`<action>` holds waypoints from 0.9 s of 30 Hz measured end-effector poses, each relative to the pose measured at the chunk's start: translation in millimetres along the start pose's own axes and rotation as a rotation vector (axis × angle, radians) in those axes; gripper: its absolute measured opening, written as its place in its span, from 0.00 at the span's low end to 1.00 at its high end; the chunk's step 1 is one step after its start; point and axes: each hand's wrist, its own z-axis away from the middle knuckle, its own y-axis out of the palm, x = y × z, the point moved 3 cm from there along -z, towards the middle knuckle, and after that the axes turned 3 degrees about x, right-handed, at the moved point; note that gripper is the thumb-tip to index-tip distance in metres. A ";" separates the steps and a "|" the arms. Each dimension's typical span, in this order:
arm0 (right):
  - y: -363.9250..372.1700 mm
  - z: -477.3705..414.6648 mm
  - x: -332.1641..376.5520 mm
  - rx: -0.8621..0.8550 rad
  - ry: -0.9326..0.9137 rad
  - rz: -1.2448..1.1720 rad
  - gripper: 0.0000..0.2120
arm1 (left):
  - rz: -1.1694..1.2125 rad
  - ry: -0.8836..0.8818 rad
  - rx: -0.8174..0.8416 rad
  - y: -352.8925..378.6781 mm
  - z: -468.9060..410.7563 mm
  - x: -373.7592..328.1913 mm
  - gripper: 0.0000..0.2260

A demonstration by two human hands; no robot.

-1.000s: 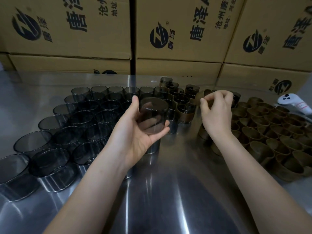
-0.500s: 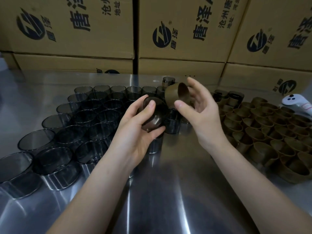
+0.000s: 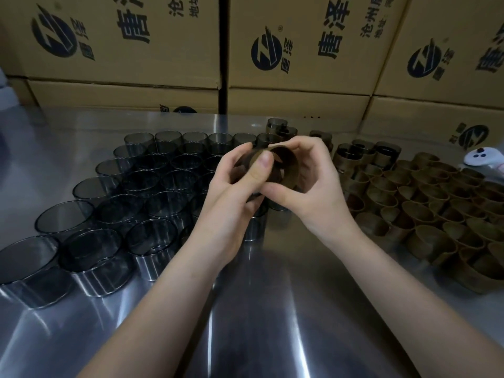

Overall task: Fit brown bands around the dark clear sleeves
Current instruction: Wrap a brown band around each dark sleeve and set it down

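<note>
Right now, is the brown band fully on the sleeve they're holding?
Cannot tell how far: the brown band sits at the dark clear sleeve, both hands covering the join.

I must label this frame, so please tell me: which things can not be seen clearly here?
- Head view: the dark sleeve is mostly hidden by the left hand; how far the brown band sits on it is unclear.
- Head view: the white controller is cut off by the right edge.

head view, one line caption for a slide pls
Left hand and right hand press a brown band onto a dark clear sleeve above the steel table.
</note>
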 end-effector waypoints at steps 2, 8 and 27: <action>1.6 0.6 0.6 0.003 -0.021 0.025 0.22 | 0.018 0.015 0.010 -0.2 0.7 -0.2 0.29; 2.8 -1.3 -0.8 0.057 -0.013 -0.028 0.25 | 0.088 0.014 -0.018 -4.4 -0.3 1.2 0.27; -6.2 -4.4 -5.3 0.040 0.152 -0.232 0.20 | 0.082 0.070 -0.106 -8.3 -1.2 -0.1 0.23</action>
